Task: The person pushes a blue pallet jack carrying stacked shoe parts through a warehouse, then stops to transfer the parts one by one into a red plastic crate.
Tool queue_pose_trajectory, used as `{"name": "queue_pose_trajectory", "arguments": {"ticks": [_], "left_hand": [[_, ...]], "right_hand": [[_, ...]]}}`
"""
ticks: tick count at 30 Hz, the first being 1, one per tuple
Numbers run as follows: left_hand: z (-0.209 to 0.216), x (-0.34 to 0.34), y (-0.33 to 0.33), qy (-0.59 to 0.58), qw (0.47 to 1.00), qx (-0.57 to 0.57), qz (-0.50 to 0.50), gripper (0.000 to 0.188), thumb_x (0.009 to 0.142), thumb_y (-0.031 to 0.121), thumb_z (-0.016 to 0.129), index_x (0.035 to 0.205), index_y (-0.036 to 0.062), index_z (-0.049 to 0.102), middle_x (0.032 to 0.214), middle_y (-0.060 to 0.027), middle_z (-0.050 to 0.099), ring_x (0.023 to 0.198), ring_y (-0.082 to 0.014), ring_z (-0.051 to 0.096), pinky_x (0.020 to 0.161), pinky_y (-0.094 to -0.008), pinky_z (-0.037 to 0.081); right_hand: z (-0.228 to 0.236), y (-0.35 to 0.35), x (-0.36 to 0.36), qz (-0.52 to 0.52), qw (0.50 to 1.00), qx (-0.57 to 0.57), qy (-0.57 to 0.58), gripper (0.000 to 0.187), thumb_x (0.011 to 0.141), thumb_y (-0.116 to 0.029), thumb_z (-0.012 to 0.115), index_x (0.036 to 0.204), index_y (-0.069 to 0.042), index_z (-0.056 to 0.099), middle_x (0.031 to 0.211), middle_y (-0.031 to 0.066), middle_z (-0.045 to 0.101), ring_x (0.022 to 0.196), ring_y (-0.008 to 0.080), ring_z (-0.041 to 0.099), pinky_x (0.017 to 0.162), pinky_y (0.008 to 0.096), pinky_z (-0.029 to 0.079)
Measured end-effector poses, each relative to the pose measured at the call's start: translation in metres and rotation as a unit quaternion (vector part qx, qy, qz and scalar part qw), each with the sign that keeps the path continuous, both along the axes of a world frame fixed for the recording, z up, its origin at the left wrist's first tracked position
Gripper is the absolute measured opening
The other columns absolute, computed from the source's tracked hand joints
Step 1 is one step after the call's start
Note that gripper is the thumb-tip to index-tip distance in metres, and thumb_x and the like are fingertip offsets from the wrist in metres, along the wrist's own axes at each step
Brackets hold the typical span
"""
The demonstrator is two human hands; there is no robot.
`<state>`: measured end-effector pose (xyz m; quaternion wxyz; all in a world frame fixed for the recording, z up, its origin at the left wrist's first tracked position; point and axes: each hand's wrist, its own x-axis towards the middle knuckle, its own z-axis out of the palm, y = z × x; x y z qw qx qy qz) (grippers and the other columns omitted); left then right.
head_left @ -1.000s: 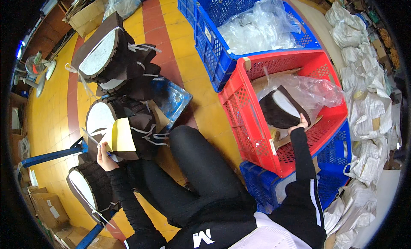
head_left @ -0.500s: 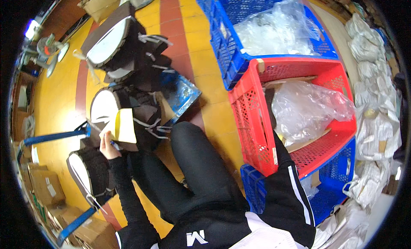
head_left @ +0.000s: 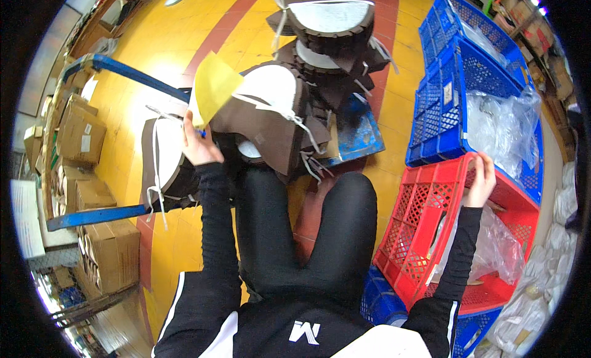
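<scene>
My left hand (head_left: 200,142) is closed on a yellow sheet of paper (head_left: 217,90) that stands up from the fingers. A blue pen (head_left: 201,134) shows in the same grip. Just beyond it are bundles of dark brown flat pieces (head_left: 271,133), tied with white cord and topped by rounded white pieces. Another such bundle (head_left: 163,158) lies left of the hand. On the right, my right hand (head_left: 482,181) has its fingers hooked over the near-left rim of a red crate (head_left: 422,213). A clear plastic bag (head_left: 502,241) lies inside that crate.
Blue crates (head_left: 436,121) stand beyond the red one, with plastic bags in them. A blue metal frame (head_left: 104,216) juts out at the left. Cardboard boxes (head_left: 83,136) line the left side, white sacks (head_left: 542,284) the right. A taller bundle stack (head_left: 332,35) stands ahead.
The view has swung left, so the bundles and crates sit further right. My right hand, hidden in the red crate before, now shows on its rim. My left hand still holds the yellow paper.
</scene>
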<state>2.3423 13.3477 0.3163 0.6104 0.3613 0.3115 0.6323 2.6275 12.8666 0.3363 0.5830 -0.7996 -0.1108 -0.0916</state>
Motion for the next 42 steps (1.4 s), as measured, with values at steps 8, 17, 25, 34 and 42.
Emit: {"name": "queue_pose_trajectory", "arguments": {"ticks": [8,17,25,34,42], "left_hand": [[-0.049,0.051,0.024,0.293,0.950,0.105,-0.003,0.028,0.089,0.015,0.053,0.107,-0.0052,0.062,0.105,-0.0125,0.065,0.097,-0.0168,0.058,0.090,-0.0287,0.041],[-0.071,0.054,0.024,0.193,0.979,-0.043,-0.052,0.033,0.083,0.020,0.061,0.109,-0.0009,0.062,0.113,-0.0132,0.058,0.100,-0.0228,0.055,0.090,-0.0343,0.043],[-0.057,0.010,-0.034,0.014,0.977,-0.083,-0.194,0.038,0.085,0.028,0.060,0.115,0.0067,0.058,0.118,-0.0125,0.055,0.105,-0.0228,0.055,0.089,-0.0361,0.045],[0.070,0.038,-0.179,-0.267,0.781,0.284,-0.488,0.033,0.089,0.024,0.053,0.110,-0.0013,0.055,0.107,-0.0148,0.059,0.099,-0.0247,0.056,0.087,-0.0397,0.045],[0.037,0.012,-0.079,0.139,0.889,0.191,-0.392,0.019,0.081,0.005,0.056,0.092,-0.0102,0.061,0.083,-0.0115,0.063,0.080,-0.0144,0.056,0.079,-0.0278,0.041]], "right_hand": [[-0.003,0.247,-0.064,0.450,0.834,-0.131,0.291,0.050,0.092,-0.042,0.046,0.116,0.001,0.057,0.113,0.0115,0.061,0.103,0.0189,0.057,0.091,0.0285,0.042],[-0.060,0.368,-0.111,0.159,0.964,-0.170,0.131,0.098,0.053,-0.057,0.073,0.117,0.011,0.042,0.121,0.0330,0.045,0.118,0.0433,0.040,0.098,0.0428,0.034],[-0.012,0.289,-0.190,0.147,0.971,0.155,0.110,0.083,0.051,-0.024,0.080,0.115,0.004,0.035,0.101,0.0280,0.057,0.095,0.0405,0.058,0.083,0.0425,0.045],[-0.024,0.083,-0.164,-0.092,0.860,0.471,0.174,0.021,0.074,-0.022,0.054,0.089,-0.007,0.049,0.080,0.0052,0.058,0.073,0.0177,0.055,0.073,0.0329,0.045],[-0.014,-0.198,-0.135,-0.153,0.817,0.530,0.168,0.056,0.075,-0.046,0.054,0.111,-0.003,0.059,0.105,0.0132,0.063,0.093,0.0271,0.060,0.081,0.0373,0.049]]}}
